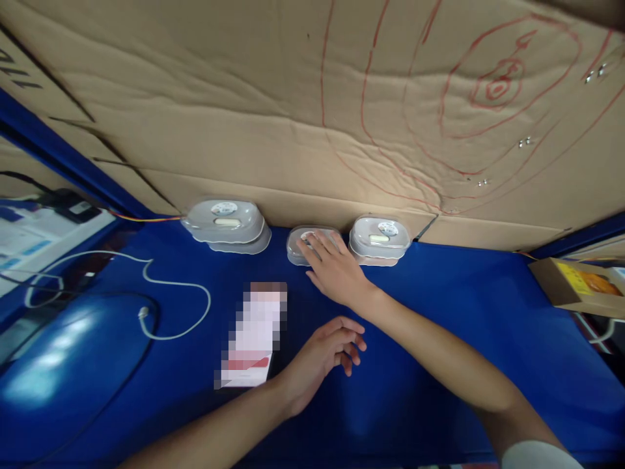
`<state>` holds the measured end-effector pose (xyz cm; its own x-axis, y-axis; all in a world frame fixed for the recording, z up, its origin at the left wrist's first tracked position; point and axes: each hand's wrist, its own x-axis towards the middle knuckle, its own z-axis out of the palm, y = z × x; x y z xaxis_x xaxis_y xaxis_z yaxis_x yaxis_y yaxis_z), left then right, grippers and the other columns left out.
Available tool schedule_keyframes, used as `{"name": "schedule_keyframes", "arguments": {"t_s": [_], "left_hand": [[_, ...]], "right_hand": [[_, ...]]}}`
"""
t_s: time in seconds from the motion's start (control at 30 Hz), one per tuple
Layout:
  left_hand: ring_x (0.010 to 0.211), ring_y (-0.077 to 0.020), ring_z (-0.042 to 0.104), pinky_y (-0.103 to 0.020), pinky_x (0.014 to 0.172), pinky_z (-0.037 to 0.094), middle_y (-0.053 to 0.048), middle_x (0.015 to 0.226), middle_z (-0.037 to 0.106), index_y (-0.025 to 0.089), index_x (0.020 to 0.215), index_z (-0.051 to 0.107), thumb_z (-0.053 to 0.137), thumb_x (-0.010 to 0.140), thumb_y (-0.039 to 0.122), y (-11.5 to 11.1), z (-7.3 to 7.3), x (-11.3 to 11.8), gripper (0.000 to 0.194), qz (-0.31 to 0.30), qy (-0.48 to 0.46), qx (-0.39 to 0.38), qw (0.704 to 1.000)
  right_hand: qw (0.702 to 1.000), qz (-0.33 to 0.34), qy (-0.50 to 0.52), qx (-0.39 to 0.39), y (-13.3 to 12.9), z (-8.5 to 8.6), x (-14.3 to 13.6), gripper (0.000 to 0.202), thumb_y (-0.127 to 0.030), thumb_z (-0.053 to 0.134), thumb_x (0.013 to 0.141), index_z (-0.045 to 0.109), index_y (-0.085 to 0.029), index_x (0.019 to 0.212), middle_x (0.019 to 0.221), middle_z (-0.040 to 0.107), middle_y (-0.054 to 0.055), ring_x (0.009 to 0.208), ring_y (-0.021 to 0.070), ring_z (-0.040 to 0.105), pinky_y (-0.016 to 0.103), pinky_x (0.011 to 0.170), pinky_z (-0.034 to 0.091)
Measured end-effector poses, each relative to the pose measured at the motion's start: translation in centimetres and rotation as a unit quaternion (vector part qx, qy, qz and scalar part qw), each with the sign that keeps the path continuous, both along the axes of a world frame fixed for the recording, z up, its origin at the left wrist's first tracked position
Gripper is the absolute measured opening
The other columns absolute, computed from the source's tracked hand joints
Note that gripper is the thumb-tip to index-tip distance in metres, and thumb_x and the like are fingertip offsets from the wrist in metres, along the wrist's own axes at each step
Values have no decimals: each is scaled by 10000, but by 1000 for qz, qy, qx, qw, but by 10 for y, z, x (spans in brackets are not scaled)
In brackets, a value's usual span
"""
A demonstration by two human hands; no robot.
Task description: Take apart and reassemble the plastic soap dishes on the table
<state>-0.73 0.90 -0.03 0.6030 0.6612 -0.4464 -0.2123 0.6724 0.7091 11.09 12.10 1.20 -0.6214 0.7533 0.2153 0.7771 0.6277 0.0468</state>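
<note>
My right hand [338,268] reaches to the back of the blue table, its spread fingers over the lid of a clear plastic container [297,245]. Whether the fingertips press on the lid I cannot tell. Nearer to me, my left hand [322,358] hovers with nothing in it, its fingers loosely bent and apart. Left of that hand lies a phone [251,335] with a lit, blurred screen. Two stacked clear containers [227,221] stand at the back left. Just right of the middle container is another stack of lidded containers [381,240], with a round label on top.
A cardboard wall [219,98] with red drawn lines closes off the back. A white cable [202,286] and a dark cable [151,345] lie on the table [449,280] at left. At the right edge sits a cardboard box [561,286].
</note>
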Motion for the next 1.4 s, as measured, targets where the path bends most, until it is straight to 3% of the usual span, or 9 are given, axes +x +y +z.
{"name": "schedule_keyframes", "arguments": {"t_s": [0.37, 0.5, 0.6, 0.73, 0.8, 0.87, 1.03, 1.23, 1.4], "left_hand": [[764, -181, 625, -295, 659, 438, -52, 872, 700, 173, 924, 715, 763, 812, 439, -24, 9, 3, 293, -190, -43, 32, 980], [817, -186, 615, -330, 752, 473, -52, 897, 671, 204, 950, 678, 662, 967, 446, -26, 12, -4, 244, -82, 34, 231, 969], [1042, -224, 626, -383, 945, 492, -82, 1147, 653, 256, 1134, 639, 625, 1011, 314, -21, 10, -10, 137, 47, 151, 429, 889], [1483, -368, 407, -583, 1202, 377, -131, 1586, 390, 368, 1494, 369, 859, 847, 425, -16, -4, -12, 814, 71, 202, 557, 802], [1541, -437, 327, -668, 1203, 368, -170, 1686, 240, 392, 1579, 210, 944, 680, 574, -15, -14, -12, 1176, 33, 202, 575, 792], [1535, -458, 352, -694, 1179, 405, -187, 1700, 227, 403, 1609, 136, 975, 619, 576, -16, -21, -11, 1309, -22, 226, 564, 794], [1489, -398, 451, -675, 1169, 452, -153, 1613, 412, 399, 1599, 172, 870, 833, 371, -17, -30, -5, 1037, -73, 290, 567, 767], [1498, -361, 415, -601, 1153, 477, -190, 1637, 317, 315, 1567, 271, 730, 938, 338, -18, -17, -11, 779, -33, 302, 612, 730], [1481, -423, 436, -669, 1167, 405, -196, 1615, 417, 279, 1566, 374, 754, 845, 651, -17, -1, -18, 895, -173, 240, 705, 645]], "right_hand": [[991, 24, 120, -44, -93, -2, 54, 442, -287, 624, 1030, 546, -278, 1465, 1418, 603, 131, 1327, 321, 547, 573, 1126, 425], [984, -34, 166, -61, -124, -5, 90, 424, -271, 656, 1004, 564, -264, 1418, 1304, 600, 139, 1362, 348, 516, 614, 1135, 401], [983, -29, 164, -74, -137, -1, 107, 415, -314, 688, 998, 579, -264, 1395, 1284, 611, 132, 1345, 346, 541, 566, 1067, 454], [976, 66, 188, -89, -146, 6, 113, 394, -372, 701, 992, 597, -235, 1346, 1260, 653, 107, 1290, 310, 591, 528, 1073, 465], [963, 92, 232, -104, -148, 7, 114, 388, -356, 679, 1001, 591, -214, 1351, 1255, 655, 102, 1248, 262, 619, 449, 1058, 506], [954, 90, 255, -131, -148, 6, 115, 420, -364, 664, 1010, 577, -211, 1391, 1319, 633, 111, 1282, 242, 608, 400, 1075, 523], [956, 64, 176, -224, -146, 4, 115, 586, -473, 642, 1021, 490, -235, 1535, 1617, 451, 149, 1540, 317, 399, 524, 1240, 409], [957, 7, 178, -228, -137, -3, 125, 612, -481, 614, 1042, 424, -272, 1585, 1653, 438, 133, 1560, 294, 391, 507, 1225, 435], [977, -20, 142, -160, -113, -20, 136, 497, -401, 599, 1063, 495, -276, 1532, 1607, 527, 118, 1584, 320, 360, 636, 1256, 324]]}}
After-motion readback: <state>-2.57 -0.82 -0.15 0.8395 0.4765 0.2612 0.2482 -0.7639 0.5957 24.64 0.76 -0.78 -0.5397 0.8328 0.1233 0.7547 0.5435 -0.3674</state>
